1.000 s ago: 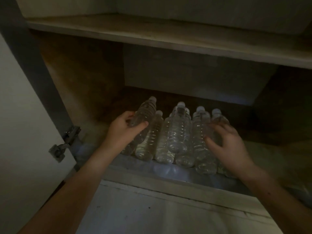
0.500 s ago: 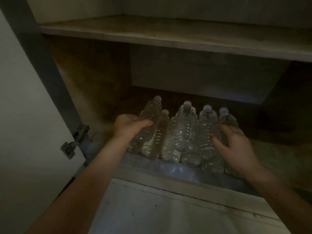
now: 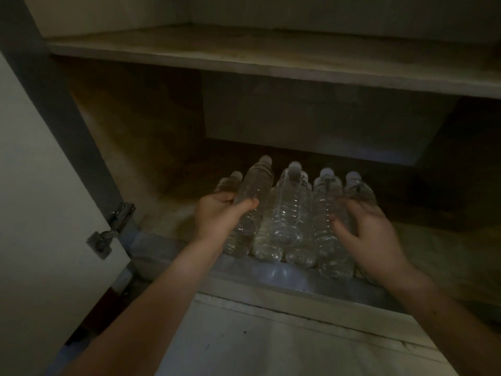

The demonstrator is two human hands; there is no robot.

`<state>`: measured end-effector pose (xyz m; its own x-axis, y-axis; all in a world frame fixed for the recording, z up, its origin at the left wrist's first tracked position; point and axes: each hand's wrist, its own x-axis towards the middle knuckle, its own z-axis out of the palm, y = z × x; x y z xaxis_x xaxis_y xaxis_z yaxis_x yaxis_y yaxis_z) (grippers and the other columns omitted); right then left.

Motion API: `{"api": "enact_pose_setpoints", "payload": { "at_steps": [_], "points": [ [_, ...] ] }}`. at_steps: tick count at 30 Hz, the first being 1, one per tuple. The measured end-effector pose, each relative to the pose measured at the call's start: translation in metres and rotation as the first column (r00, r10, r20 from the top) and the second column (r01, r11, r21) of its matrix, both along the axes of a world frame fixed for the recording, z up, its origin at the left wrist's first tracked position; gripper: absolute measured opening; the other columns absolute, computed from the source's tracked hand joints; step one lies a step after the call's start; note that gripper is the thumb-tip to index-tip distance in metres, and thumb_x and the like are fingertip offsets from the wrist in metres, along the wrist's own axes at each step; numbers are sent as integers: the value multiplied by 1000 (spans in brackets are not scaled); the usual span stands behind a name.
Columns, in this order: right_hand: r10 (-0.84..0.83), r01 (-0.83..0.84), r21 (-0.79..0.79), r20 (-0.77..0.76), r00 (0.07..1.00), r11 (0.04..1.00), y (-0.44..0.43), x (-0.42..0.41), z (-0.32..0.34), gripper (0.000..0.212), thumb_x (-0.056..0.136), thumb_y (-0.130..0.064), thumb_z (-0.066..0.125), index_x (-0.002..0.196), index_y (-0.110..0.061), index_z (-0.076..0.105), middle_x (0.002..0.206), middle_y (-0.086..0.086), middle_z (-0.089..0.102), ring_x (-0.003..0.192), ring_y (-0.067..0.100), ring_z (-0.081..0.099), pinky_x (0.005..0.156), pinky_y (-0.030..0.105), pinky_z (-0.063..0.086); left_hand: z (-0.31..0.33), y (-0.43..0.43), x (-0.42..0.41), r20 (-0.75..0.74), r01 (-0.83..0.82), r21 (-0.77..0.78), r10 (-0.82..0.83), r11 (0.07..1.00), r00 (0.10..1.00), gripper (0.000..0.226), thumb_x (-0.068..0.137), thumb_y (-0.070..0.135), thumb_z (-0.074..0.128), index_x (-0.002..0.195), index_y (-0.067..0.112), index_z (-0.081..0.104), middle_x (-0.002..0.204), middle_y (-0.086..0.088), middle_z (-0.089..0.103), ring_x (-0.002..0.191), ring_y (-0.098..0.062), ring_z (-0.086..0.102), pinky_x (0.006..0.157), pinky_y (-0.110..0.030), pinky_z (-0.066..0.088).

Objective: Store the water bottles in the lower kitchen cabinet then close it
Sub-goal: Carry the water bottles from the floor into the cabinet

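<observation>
Several clear water bottles (image 3: 288, 213) lie side by side, caps pointing inward, on the floor of the open lower cabinet (image 3: 168, 169). My left hand (image 3: 219, 215) grips one bottle (image 3: 256, 183) at the left of the row, lifted a little above its neighbours. My right hand (image 3: 371, 234) rests with spread fingers on the rightmost bottles (image 3: 357, 189), thumb against the one beside them. The bottles' bases sit close to the cabinet's front edge.
The cabinet door (image 3: 40, 213) stands open at the left, with a metal hinge (image 3: 111, 232) beside my left forearm. A wooden shelf (image 3: 271, 58) spans the cabinet above the bottles. Dark room lies behind and to the right of the row. Pale floor (image 3: 271, 343) is below.
My left hand has raised its bottle and shifted it slightly right over the row; another bottle now shows to its left. My right hand stays on the right-hand bottles.
</observation>
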<state>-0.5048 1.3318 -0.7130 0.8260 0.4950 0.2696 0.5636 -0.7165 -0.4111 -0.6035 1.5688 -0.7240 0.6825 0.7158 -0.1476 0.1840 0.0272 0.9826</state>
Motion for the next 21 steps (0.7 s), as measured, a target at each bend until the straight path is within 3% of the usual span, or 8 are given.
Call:
{"api": "enact_pose_setpoints", "payload": {
  "at_steps": [2,5,8,11,14,18,21],
  "points": [
    [-5,5,3,6,1000,1000,1,0,-1,43,94,-36,54,134,-22,54,128,6,60,120,22,50,95,38,44,1,-4,2,0,27,39,-27,999,1000,34,63,28,89,91,13,76,81,0,77,78,-16,74,75,-31,59],
    [-8,8,2,8,1000,1000,1,1,-3,43,95,-35,55,135,-21,54,128,6,59,120,22,49,94,34,41,0,-8,7,-27,46,119,-43,992,999,20,68,27,87,78,21,70,79,4,75,73,-9,71,69,-24,56],
    [-7,7,-27,1,1000,1000,1,1,-3,43,95,-37,52,136,-22,52,130,5,58,121,22,48,97,37,42,0,-10,4,-81,117,229,-101,966,992,33,75,36,81,100,21,66,94,5,71,79,-6,68,65,-21,52],
    [12,-10,-61,39,999,998,2,-1,0,48,95,-43,45,138,-21,50,132,6,56,124,24,47,102,43,42,0,-9,-4,-100,253,305,-233,918,967,27,82,37,75,103,30,58,94,15,67,70,10,64,56,-9,48],
    [112,-105,-72,104,988,992,9,-9,6,51,96,-45,45,140,-19,49,141,5,52,132,24,43,111,42,36,0,-3,-10,-138,333,375,-303,865,943,44,79,41,77,117,32,56,98,23,60,87,9,59,72,-16,51],
    [250,-246,-62,69,966,967,26,-22,10,60,93,-47,56,146,-21,43,150,-1,43,140,15,33,114,29,22,-8,3,-17,-132,375,465,-357,802,925,73,69,37,85,133,36,49,129,9,57,118,-9,56,101,-38,49],
    [288,-276,-146,72,955,950,34,-26,9,71,89,-53,59,150,-24,35,155,-4,36,144,12,25,114,21,5,-13,5,-20,-89,355,497,-361,792,929,86,61,47,86,137,32,49,139,7,53,127,-11,52,106,-44,45]
  ]
}}
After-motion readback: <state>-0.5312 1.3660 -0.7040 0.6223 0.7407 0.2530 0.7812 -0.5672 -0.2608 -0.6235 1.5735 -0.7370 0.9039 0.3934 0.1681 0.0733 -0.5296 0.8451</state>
